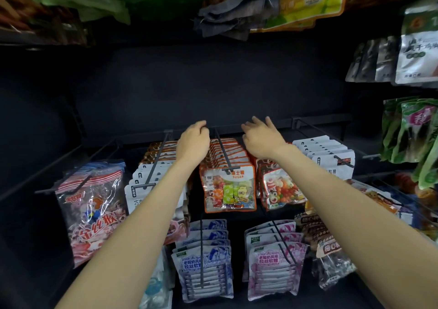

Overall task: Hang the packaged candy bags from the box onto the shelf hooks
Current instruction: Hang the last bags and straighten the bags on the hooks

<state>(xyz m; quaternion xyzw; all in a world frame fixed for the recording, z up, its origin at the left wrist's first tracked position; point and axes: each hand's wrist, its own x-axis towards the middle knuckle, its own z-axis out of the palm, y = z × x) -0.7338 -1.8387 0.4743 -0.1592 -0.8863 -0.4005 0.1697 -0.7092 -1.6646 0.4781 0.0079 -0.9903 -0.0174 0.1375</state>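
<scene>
Both hands up at back end of centre hook (pixel 222 152), the rod carrying the orange-edged candy bags (pixel 228 190). Left hand (pixel 193 142) curled at rod's root, whether it grips anything: can't tell. Right hand (pixel 259 138) just right of it, fingers spread, empty. Box not in view. Bags look light, floppy, slick film; prob. best pinched at stiff top strip by the hang hole. Rod nearly full; neighbouring rows crowd both sides, free room only above, toward dark back panel (pixel 213 83).

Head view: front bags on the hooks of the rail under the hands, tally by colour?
Red-striped front bag: 1
White front bags: 2
Orange-bordered front bags: 2
Total: 5
Far-right hooks unclear, not counted.
</scene>
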